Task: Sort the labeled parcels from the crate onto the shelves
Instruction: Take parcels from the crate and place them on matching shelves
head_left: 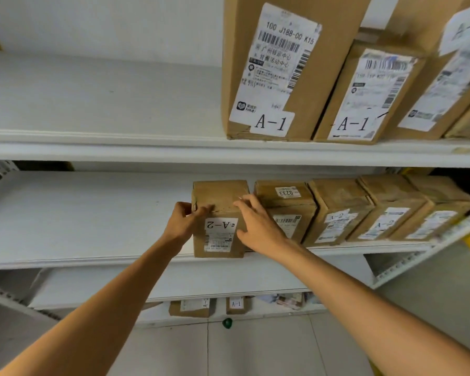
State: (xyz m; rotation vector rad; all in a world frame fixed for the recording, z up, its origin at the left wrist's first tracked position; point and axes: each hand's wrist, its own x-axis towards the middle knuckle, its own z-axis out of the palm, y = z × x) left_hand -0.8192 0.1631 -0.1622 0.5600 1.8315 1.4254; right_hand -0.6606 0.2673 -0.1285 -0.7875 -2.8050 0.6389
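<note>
We see the A-2 parcel (219, 241) standing on the middle shelf (79, 226), leftmost in a row of parcels (339, 210). Our left hand (182, 222) grips its top-left corner; our right hand (258, 226) rests against its right edge.

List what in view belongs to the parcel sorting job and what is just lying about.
Job: A-2 box, left hand and right hand on it, row of A-2 boxes, A-1 boxes, middle shelf.
Lying about: small green thing on the floor.
</note>
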